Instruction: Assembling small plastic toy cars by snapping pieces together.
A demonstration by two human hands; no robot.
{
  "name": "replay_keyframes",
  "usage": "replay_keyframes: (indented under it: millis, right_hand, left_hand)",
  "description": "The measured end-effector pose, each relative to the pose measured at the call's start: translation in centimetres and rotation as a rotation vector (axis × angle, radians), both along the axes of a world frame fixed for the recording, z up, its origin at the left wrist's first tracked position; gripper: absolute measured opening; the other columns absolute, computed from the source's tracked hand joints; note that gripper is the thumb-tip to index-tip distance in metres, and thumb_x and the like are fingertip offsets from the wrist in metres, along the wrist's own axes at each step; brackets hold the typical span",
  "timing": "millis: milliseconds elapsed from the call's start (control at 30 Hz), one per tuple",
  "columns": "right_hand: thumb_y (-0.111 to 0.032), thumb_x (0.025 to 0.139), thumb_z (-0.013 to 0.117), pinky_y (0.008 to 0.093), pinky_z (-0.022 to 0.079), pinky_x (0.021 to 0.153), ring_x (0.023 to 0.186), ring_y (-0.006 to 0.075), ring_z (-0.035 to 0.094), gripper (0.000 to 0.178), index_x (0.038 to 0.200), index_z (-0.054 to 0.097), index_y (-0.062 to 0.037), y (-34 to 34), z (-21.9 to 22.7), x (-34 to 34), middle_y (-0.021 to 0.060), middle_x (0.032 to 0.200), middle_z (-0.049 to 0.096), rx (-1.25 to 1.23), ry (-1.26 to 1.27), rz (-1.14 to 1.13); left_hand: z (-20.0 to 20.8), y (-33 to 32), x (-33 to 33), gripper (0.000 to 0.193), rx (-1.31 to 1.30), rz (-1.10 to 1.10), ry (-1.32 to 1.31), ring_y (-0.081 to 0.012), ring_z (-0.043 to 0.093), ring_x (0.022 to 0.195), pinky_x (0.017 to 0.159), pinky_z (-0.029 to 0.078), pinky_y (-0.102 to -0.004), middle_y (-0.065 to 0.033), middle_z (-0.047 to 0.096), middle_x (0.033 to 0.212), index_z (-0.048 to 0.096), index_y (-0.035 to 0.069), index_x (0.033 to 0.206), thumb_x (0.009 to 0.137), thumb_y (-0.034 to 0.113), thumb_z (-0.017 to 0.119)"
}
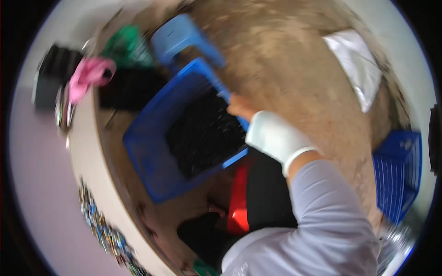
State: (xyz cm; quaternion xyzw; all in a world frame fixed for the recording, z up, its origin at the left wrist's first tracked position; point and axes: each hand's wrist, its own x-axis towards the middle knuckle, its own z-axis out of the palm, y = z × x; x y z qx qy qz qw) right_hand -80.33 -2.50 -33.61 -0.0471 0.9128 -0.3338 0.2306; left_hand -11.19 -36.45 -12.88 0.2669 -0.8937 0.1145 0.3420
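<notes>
My right hand (241, 107), with a white sleeve (276, 138) over the wrist, is closed on the right rim of a blue plastic crate (152, 170). Motion smears its fingers. Tilted in the picture, the crate stands over the floor by the table. A heap of small black pieces (202, 133) lies inside it, toward its right side; their kind is too blurred to tell. My left hand does not show.
On the left, a pale table (85, 152) carries a strip of small multicoloured items (103, 227) and a pink cloth (90, 76). Beyond the crate are a blue stool (177, 34) and a green bag (126, 48). A white sack (354, 62) and another blue crate (398, 170) lie right.
</notes>
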Motion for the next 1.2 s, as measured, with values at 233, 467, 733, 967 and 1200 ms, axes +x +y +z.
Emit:
replay_keyframes:
  millis: [233,467,733,967,1200]
  right_hand:
    - [-0.014,0.074,0.057,0.0436,0.046,0.084,0.099,0.0339,0.059,0.032,0.104,0.062,-0.0051,5.1,-3.3,-3.2,0.0187,0.105,0.062,0.089,-0.018,-0.191]
    - [-0.022,0.079,0.055,0.0435,0.046,0.087,0.105,0.0319,0.058,0.034,0.110,0.061,-0.0085,13.9,-3.8,-5.6,0.0163,0.112,0.060,0.049,0.002,-0.444]
    - [-0.025,0.079,0.054,0.0413,0.045,0.089,0.110,0.0304,0.055,0.037,0.113,0.059,-0.0111,25.6,0.5,1.6,0.0129,0.116,0.058,0.040,-0.120,-0.793]
    - [-0.036,0.076,0.057,0.0396,0.045,0.089,0.106,0.0322,0.056,0.042,0.107,0.060,-0.0079,36.7,-2.0,12.4,0.0165,0.111,0.060,0.082,-0.083,-1.136]
    - [-0.041,0.073,0.059,0.0433,0.046,0.080,0.094,0.0359,0.060,0.048,0.095,0.061,0.0011,43.8,-4.7,28.7,0.0242,0.096,0.062,0.208,0.101,-1.564]
  left_hand:
    - [2.1,2.9,-5.7,0.010,0.040,0.195,-0.019,-0.0286,0.048,0.066,0.062,0.041,-0.0392,-0.0128,0.051,0.071,0.053,0.002,0.070,0.079,0.000,0.055]
    - [3.6,1.7,-4.4,0.005,0.107,0.137,-0.024,-0.0273,0.050,0.068,0.062,0.042,-0.0377,-0.0131,0.053,0.075,0.055,0.001,0.075,0.080,0.000,0.055]
    - [3.5,-0.1,-17.8,0.001,0.301,-0.212,-0.126,-0.0259,0.052,0.070,0.063,0.044,-0.0361,-0.0134,0.055,0.080,0.056,0.000,0.081,0.081,-0.001,0.055]
    - [1.6,2.5,-27.7,0.004,0.522,-0.486,-0.252,-0.0246,0.054,0.072,0.064,0.046,-0.0346,-0.0137,0.056,0.085,0.058,-0.002,0.086,0.082,-0.001,0.056]
    - [2.3,5.7,-30.8,0.009,0.689,-0.610,-0.295,-0.0233,0.055,0.074,0.065,0.047,-0.0331,-0.0140,0.058,0.089,0.059,-0.003,0.091,0.084,-0.002,0.056]
